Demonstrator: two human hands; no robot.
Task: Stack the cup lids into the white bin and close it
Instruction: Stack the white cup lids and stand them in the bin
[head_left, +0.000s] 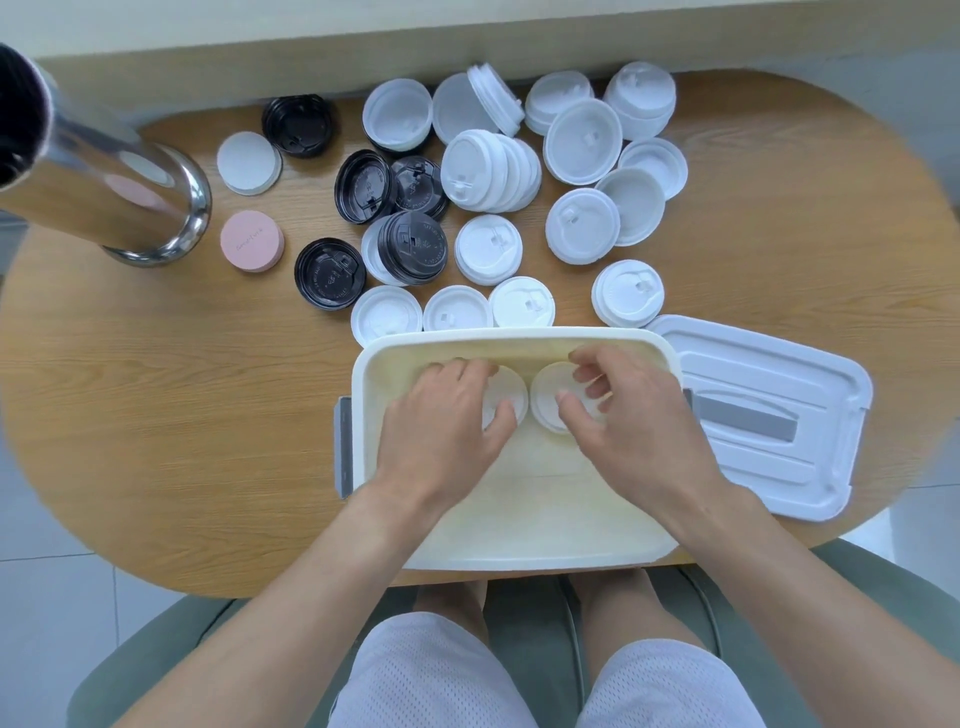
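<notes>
Two white cup lids lie side by side, nearly touching, at the far end inside the white bin (363, 415), which sits at the table's (182, 441) near edge. The left hand (441, 421) holds the left lid (501, 397) in a narrow grip; the right hand (623, 415) pinches the right lid (545, 405). The bin's cover (769, 415) lies just right of it (top side up). Loose white and black lids (488, 249) crowd the table beyond.

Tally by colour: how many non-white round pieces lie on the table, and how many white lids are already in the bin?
Black lids or piles: 5
Pink disc: 1
White lids in the bin: 2
Total: 8
</notes>
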